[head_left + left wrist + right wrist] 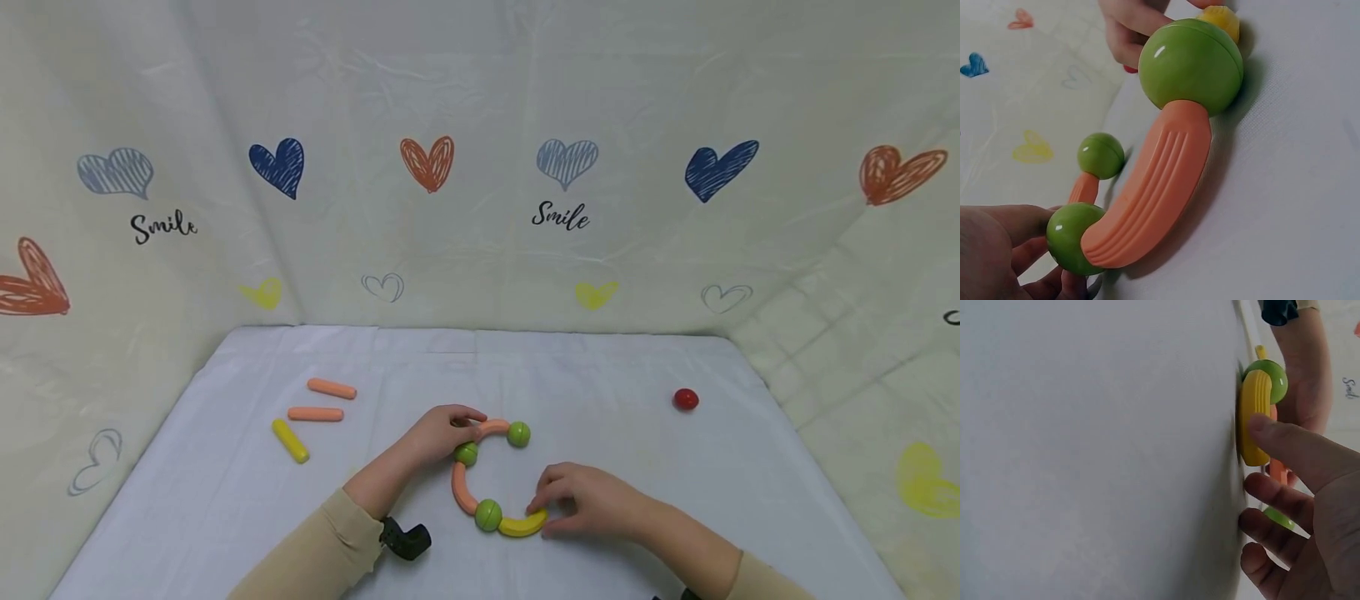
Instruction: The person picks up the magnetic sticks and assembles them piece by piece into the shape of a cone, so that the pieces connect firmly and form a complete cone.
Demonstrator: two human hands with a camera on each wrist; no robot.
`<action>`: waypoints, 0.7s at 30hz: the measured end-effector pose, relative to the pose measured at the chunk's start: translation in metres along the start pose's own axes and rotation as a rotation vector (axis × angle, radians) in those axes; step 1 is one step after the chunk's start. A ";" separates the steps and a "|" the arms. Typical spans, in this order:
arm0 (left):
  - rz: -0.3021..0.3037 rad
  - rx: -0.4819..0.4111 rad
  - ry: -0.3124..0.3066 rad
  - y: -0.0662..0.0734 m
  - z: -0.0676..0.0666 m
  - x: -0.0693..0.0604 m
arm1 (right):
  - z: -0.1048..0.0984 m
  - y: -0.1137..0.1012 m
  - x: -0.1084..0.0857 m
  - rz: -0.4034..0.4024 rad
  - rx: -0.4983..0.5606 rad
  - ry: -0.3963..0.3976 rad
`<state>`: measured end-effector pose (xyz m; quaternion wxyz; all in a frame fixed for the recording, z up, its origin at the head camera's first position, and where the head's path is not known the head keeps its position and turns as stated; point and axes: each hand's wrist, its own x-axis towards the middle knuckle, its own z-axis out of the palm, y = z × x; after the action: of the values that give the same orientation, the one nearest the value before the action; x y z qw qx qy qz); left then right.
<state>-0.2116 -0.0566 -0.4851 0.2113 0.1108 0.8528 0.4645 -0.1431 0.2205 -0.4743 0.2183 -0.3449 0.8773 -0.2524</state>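
Observation:
A chain of toy pieces curves across the table: green balls point(488, 514) joined by curved orange sticks point(1154, 187), with a curved yellow stick point(522, 525) at its near end. My left hand point(442, 435) holds the chain at its upper left, fingers around a green ball point(1075, 237) where an orange stick meets it. At the other end, my right hand point(588, 500) has its thumb and a fingertip at the free end of the yellow stick point(1255, 419). The thumb overlaps that stick in the right wrist view; its other fingers are curled below, touching nothing visible.
Two straight orange sticks point(316, 414) and a straight yellow stick point(290, 441) lie at the left. A red ball point(686, 399) sits at the far right. White cloth point(600, 375) covers the table, and a heart-printed curtain point(480, 250) stands behind.

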 end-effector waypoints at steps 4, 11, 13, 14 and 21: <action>-0.007 0.022 -0.004 0.001 -0.001 0.000 | -0.001 0.000 0.002 -0.017 -0.061 -0.004; -0.027 0.089 -0.001 0.002 -0.005 -0.002 | -0.007 0.003 0.006 -0.011 -0.116 0.000; -0.031 0.105 -0.001 0.003 -0.006 -0.004 | -0.009 0.004 0.007 -0.004 -0.119 0.007; -0.034 0.111 -0.003 0.003 -0.006 -0.004 | -0.011 0.005 0.007 -0.002 -0.120 0.011; -0.045 0.136 0.004 0.005 -0.008 -0.009 | -0.019 0.012 0.013 0.015 -0.121 0.012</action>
<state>-0.2076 -0.0630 -0.4752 0.2118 0.1048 0.8851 0.4010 -0.1688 0.2244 -0.4692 0.1937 -0.3493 0.8948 -0.1995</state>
